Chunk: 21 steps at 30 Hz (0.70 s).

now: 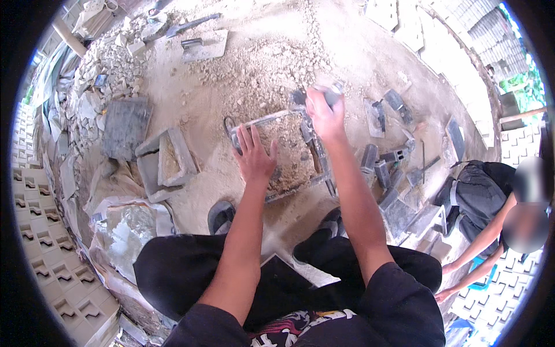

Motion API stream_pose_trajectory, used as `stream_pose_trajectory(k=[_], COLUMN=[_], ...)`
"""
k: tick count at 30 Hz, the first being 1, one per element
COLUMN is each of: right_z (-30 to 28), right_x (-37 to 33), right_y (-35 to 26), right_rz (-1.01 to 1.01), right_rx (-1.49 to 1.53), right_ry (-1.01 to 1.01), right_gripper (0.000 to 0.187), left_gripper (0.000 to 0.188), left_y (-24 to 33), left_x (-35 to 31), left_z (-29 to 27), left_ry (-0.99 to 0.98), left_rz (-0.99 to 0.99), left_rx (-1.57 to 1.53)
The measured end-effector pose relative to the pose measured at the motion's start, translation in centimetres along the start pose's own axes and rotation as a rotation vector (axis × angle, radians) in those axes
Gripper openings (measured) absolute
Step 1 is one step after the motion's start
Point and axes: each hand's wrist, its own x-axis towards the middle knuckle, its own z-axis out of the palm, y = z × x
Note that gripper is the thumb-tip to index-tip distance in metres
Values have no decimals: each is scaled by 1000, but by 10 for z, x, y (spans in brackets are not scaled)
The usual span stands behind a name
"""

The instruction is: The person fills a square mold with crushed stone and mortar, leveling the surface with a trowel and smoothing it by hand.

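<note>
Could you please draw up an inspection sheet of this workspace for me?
Surface: dusty ground, strewn with pale crumbs.
Job's things: rectangular frame holding crumbly brownish fill.
Clutter: flat trowel beyond the frame, toward the left; dark slab and grey box-like form at left; rubble at upper left; assorted dark pieces at right.
Hands: left hand spread palm-down at the frame's far left part; right hand closed around a grey object, too blurred to identify, near the far right corner.
Cables: nothing seen.
Surroundings: co-worker bending at right; pale patterned blocks along the left.
</note>
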Motion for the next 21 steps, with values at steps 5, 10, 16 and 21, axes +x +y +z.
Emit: stream_pose_trajectory(k=[5, 10, 16, 21], right_z=[-13, -7, 3, -1], right_x=[14, 21, 3, 3], right_y=[31, 10, 5, -19], right_rz=[-34, -29, -112, 171], right_rx=[-239, -103, -378, -370], right_ry=[-41, -39, -40, -19], right_gripper=[31, 33, 34, 27], left_gripper=[77, 76, 75, 75], left_y=[1, 5, -2, -1], left_x=[0, 2, 2, -1], left_z=[6, 3, 3, 0], left_ry=[41, 13, 40, 1], left_rz=[13, 0, -9, -6], left_rx=[-5, 12, 16, 38])
